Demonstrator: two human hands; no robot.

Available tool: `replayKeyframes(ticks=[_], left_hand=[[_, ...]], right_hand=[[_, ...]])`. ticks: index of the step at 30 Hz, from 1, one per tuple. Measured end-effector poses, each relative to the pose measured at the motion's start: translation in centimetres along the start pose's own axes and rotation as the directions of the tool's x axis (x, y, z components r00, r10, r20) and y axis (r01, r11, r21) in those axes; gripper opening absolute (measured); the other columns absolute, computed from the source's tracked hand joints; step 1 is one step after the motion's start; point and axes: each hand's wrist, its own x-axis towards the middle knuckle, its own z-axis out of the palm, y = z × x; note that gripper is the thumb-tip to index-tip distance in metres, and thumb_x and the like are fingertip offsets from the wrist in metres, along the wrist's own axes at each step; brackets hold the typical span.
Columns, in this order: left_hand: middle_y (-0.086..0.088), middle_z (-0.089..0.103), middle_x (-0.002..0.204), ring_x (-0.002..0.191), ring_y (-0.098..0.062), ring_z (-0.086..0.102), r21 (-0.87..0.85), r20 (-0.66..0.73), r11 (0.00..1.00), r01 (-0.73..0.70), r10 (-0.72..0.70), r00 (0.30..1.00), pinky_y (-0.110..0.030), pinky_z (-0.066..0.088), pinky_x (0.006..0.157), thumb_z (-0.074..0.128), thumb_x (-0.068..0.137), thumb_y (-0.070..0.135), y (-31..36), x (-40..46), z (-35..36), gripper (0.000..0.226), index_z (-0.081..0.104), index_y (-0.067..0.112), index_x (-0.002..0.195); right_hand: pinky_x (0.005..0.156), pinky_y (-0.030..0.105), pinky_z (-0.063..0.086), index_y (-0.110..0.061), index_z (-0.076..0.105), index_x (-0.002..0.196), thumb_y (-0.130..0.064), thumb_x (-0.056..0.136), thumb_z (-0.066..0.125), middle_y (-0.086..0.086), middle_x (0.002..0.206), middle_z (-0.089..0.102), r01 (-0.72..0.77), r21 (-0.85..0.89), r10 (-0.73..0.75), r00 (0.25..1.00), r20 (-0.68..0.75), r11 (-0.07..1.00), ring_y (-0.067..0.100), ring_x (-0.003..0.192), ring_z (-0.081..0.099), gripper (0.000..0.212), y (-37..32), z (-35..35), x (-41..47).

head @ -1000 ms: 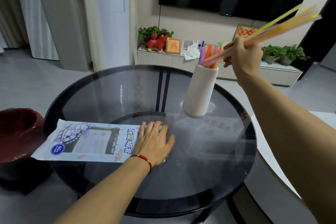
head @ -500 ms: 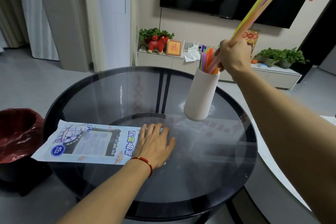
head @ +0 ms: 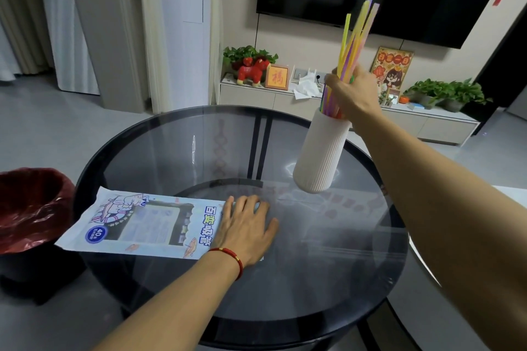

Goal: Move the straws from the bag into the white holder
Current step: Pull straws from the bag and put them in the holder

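A: Start big. Round dark glass worktop [head: 176, 151], bin with a red liner [head: 31, 208] off its left edge. What's on the glass?

B: Printed straw bag [head: 137, 222] lying flat at the near left, looks emptied, though I can't see inside. White ribbed holder [head: 319, 157] stands far right, well apart from the bag.

A: Hands?

B: Left hand [head: 245, 228], fingers straight and spread, palm down on the bag's right end, pressing it to the glass. It grips nothing. Right hand [head: 352, 91] is above the holder's mouth, fingers curled round a bundle of straws [head: 356, 37].

A: And the bundle itself?

B: Near upright, yellow and purple mostly. Upper ends fan out above the fist; lower ends run down to the holder's rim, with other straw ends showing there. Whether the tips are fully seated I can't tell; the hand hides the mouth.

A: So which step?

B: Insertion, I'd judge, late in the task.

A: Next move calls for?

B: Keeping the bundle vertical over the opening, lowering until the tips bottom out, then loosening the fingers. The holder is tall and narrow, so sideways pull could tip it.
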Motion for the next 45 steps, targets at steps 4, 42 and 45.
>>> replayKeyframes(ticks=[4, 42, 45], left_hand=[[-0.001, 0.038, 0.149, 0.14, -0.023, 0.03, -0.001, 0.012, 1.0, 0.005, -0.005, 1.0, -0.047, 0.004, 0.124, 0.027, 0.1, 0.051, -0.1, 0.0, 0.0, 0.047, 0.046, 0.026, 0.136], [0.002, 0.042, 0.139, 0.134, -0.02, 0.032, 0.01, -0.028, 0.999, -0.034, 0.034, 0.999, -0.046, 0.009, 0.122, 0.028, 0.099, 0.048, -0.2, 0.0, 0.2, 0.045, 0.047, 0.025, 0.133], [0.002, 0.045, 0.135, 0.131, -0.019, 0.034, 0.004, -0.06, 0.998, -0.064, 0.064, 0.996, -0.046, 0.011, 0.121, 0.029, 0.099, 0.046, 0.0, 0.0, -0.3, 0.045, 0.049, 0.023, 0.131]], right_hand=[[0.107, 0.044, 0.052, -0.018, 0.037, 0.15, -0.021, 0.087, 0.078, 0.012, 0.141, 0.053, 0.13, 0.083, -0.114, 0.978, -0.174, 0.988, 0.025, 0.123, 0.056, 0.075, -0.9, -0.4, 0.3], [0.11, 0.049, 0.041, -0.003, 0.046, 0.151, -0.016, 0.105, 0.044, 0.02, 0.155, 0.05, 0.373, -0.432, -0.369, 0.924, 0.098, 0.821, 0.038, 0.139, 0.046, 0.048, 1.9, 0.4, 0.1], [0.121, 0.056, 0.029, -0.004, 0.044, 0.152, -0.021, 0.105, 0.046, 0.019, 0.164, 0.039, 0.388, -0.479, -0.353, 0.921, 0.166, 0.787, 0.037, 0.149, 0.037, 0.05, 1.9, 0.2, 0.0]])
